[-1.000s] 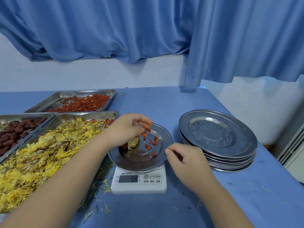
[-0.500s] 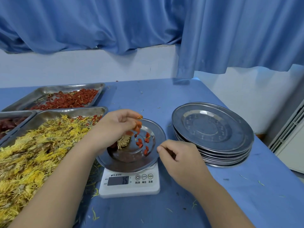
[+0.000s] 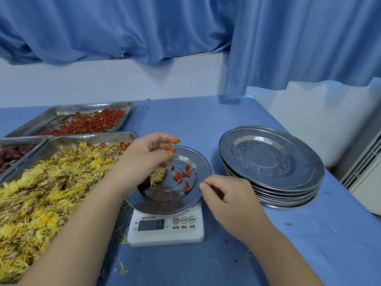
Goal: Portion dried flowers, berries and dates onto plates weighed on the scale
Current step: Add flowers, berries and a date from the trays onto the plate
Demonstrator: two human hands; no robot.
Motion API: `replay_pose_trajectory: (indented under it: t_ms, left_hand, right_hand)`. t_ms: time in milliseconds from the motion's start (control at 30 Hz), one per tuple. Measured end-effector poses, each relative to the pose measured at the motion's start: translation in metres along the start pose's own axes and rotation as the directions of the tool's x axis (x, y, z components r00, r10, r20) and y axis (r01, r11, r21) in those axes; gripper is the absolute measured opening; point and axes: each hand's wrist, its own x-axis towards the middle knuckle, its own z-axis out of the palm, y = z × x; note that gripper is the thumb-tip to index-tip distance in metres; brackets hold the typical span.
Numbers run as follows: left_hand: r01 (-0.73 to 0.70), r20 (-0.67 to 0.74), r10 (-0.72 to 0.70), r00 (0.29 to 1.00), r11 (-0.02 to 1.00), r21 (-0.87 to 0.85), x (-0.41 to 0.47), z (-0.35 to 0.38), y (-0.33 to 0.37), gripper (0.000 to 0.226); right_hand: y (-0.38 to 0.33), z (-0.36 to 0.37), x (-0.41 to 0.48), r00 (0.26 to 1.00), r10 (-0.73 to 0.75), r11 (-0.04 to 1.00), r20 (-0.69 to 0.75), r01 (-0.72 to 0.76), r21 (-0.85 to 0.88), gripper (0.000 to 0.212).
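Goji berries [image 3: 170, 149] pinched in my left hand [image 3: 147, 156] hover over the weighed plate [image 3: 203, 169], right hand [image 3: 231, 198] idle, loosely curled; next: release sparingly, watching the scale [image 3: 167, 233].

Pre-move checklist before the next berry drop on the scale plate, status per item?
1. Plate seated on scale: ok.
2. Display readable, digits 77: ok.
3. Left hand holds berries above plate: ok.
4. Right hand clear of plate rim: cannot tell, a fingertip sits right at it.
5. Flower and loose berries on plate: ok.
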Motion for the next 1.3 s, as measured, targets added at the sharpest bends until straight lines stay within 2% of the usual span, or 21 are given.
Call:
replay_pose_trajectory:
  t_ms: [233,433,633,767,867,967,1067,1167,1300]
  left_hand:
    - [-0.053,-0.028,0.057,0.998,0.992,0.114,-0.005,0.004,0.005,0.033]
    - [-0.101,-0.037,0.117,0.992,0.949,0.300,-0.007,0.007,0.005,0.033]
    - [-0.042,-0.063,0.061,0.996,0.963,0.266,-0.007,0.004,0.003,0.023]
    - [-0.046,-0.039,0.057,0.998,0.969,0.243,-0.010,-0.001,0.009,0.022]
    - [-0.059,-0.052,0.069,0.996,0.984,0.166,-0.012,-0.009,0.018,0.024]
    - [-0.054,-0.029,0.051,0.998,0.993,-0.107,-0.015,-0.016,0.026,0.026]
    - [-0.002,0.052,0.022,0.998,0.939,-0.345,-0.015,-0.030,0.036,0.027]
    - [0.009,0.087,0.028,0.996,0.918,-0.396,-0.010,-0.052,0.044,0.028]
    - [-0.007,0.036,0.026,0.999,0.891,-0.454,-0.007,-0.077,0.044,0.025]
  right_hand:
    - [0.002,-0.001,0.000,1.000,0.004,1.000,-0.004,-0.004,-0.003,0.025]
    - [0.003,0.000,0.000,0.999,0.035,0.999,0.014,-0.035,0.010,0.026]
    - [0.006,0.003,-0.001,0.991,0.126,0.992,0.036,-0.126,0.001,0.023]
    - [0.007,0.011,0.000,0.968,0.249,0.967,0.014,-0.250,0.057,0.015]
    - [0.009,0.016,0.000,0.928,0.366,0.928,0.076,-0.369,0.044,0.015]
    - [0.005,0.020,0.001,0.873,0.469,0.840,0.133,-0.487,0.240,0.015]
    - [0.002,0.020,0.001,0.860,0.483,0.764,0.163,-0.505,0.401,0.014]
    - [-0.001,0.019,0.001,0.861,0.478,0.695,0.174,-0.492,0.525,0.014]
    - [-0.005,0.019,0.000,0.848,0.498,0.573,0.181,-0.479,0.665,0.015]
